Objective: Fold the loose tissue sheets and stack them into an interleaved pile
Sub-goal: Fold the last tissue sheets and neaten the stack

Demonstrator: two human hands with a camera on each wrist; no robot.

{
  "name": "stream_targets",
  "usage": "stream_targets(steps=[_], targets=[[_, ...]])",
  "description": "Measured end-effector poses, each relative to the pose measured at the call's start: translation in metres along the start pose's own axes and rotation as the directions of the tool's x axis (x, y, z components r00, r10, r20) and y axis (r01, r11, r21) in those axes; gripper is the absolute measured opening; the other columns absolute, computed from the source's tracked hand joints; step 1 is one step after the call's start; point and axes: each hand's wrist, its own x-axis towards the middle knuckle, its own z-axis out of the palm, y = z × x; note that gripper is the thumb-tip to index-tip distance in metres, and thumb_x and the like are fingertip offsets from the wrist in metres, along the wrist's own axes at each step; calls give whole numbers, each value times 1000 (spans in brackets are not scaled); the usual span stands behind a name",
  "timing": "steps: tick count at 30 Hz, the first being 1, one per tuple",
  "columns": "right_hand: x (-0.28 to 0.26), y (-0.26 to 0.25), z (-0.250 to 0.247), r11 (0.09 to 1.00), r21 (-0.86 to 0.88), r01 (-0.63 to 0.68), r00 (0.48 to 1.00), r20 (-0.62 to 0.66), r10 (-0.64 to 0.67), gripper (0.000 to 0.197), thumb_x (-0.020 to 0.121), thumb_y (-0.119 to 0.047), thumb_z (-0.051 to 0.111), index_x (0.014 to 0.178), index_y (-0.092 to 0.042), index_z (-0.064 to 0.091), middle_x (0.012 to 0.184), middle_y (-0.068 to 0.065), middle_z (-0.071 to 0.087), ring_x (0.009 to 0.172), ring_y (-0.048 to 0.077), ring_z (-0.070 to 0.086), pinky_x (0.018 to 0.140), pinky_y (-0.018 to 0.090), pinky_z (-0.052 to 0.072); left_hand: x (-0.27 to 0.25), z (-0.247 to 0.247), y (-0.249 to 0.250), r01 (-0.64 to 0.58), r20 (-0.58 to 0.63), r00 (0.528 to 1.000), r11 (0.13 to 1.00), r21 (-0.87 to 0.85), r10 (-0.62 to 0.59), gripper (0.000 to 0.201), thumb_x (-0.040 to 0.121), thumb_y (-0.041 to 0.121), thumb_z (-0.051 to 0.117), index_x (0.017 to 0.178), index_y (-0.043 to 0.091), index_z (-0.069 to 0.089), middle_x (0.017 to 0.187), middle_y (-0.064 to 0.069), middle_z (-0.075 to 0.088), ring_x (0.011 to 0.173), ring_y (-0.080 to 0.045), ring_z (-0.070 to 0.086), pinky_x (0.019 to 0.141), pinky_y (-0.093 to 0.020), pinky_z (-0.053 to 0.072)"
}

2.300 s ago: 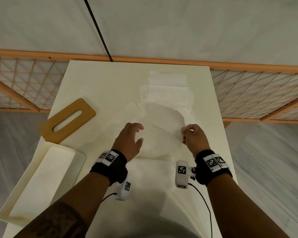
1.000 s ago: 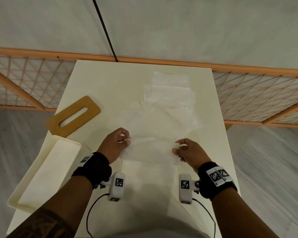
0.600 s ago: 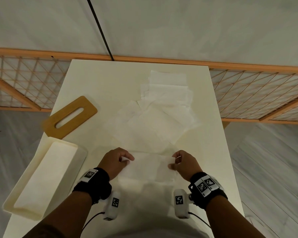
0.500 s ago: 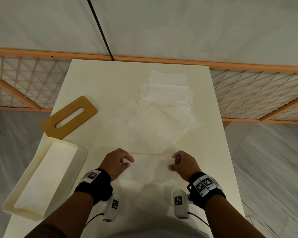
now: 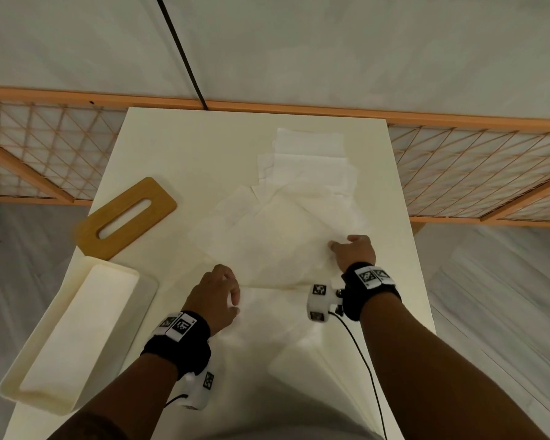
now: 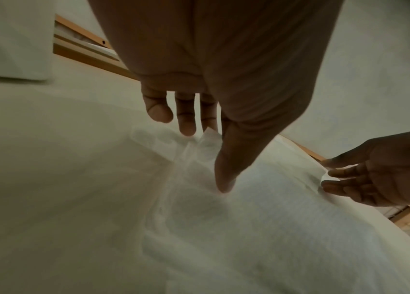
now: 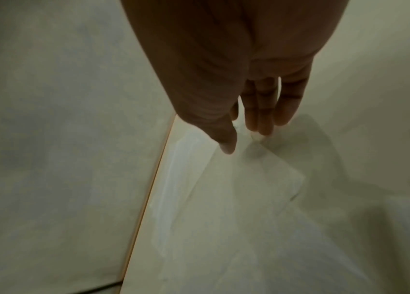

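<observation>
Several loose white tissue sheets (image 5: 280, 239) lie overlapped in the middle of the cream table (image 5: 178, 147), with more sheets (image 5: 308, 166) behind them. A folded tissue (image 5: 267, 315) lies flat near the front edge, between my wrists. My left hand (image 5: 232, 287) is at the near-left corner of the top loose sheet. In the left wrist view that corner (image 6: 208, 135) rises between my left hand's (image 6: 205, 158) thumb and fingers. My right hand (image 5: 340, 246) pinches the sheet's right corner, and its (image 7: 245, 139) fingertips (image 7: 261, 129) press the lifted corner.
A wooden lid with a slot (image 5: 126, 214) lies at the left. In front of it stands a cream box (image 5: 70, 338) at the table's front left. An orange lattice screen (image 5: 473, 173) runs behind and beside the table. The table's right edge (image 5: 404, 217) is close to my right hand.
Both hands drew a folded tissue toward the front edge, laid it down and let it go. My right hand then moved forward and right to the loose sheets; my left shifted slightly.
</observation>
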Motion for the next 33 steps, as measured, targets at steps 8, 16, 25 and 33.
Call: stream_targets(steps=[8,16,25,33], targets=[[17,-7,-2,978,187,93,992,-101,-75,28,91,-15,69,117,-20,61,88,2,65,85,25,61,75,29,45,15,-17,15,-58,-130,990,994,-93,46,21,81,28,75,81,31,54,109,14,48,99,-15,54,82,-36,48],[-40,-25,-27,797,-88,597,802,34,-597,21,93,-15,65,110,-26,70,94,-6,67,83,6,62,69,9,42,54,-56,84,-311,-367,895,944,-110,252,52,88,17,67,136,29,49,135,3,43,117,-22,49,96,-41,48],[-87,-45,-57,643,-74,762,647,111,-754,8,86,-19,78,92,-24,75,81,-13,65,71,-6,59,65,6,40,76,-73,114,-409,-279,860,904,120,427,17,91,33,67,106,29,70,137,12,50,127,-18,44,94,-45,42],[-75,-33,-67,732,113,672,724,106,-681,9,90,-33,73,89,-28,65,118,-14,63,105,0,59,89,21,45,36,-100,79,-247,-173,964,926,-287,203,23,86,54,70,91,31,69,85,12,70,83,-8,64,80,-32,47]])
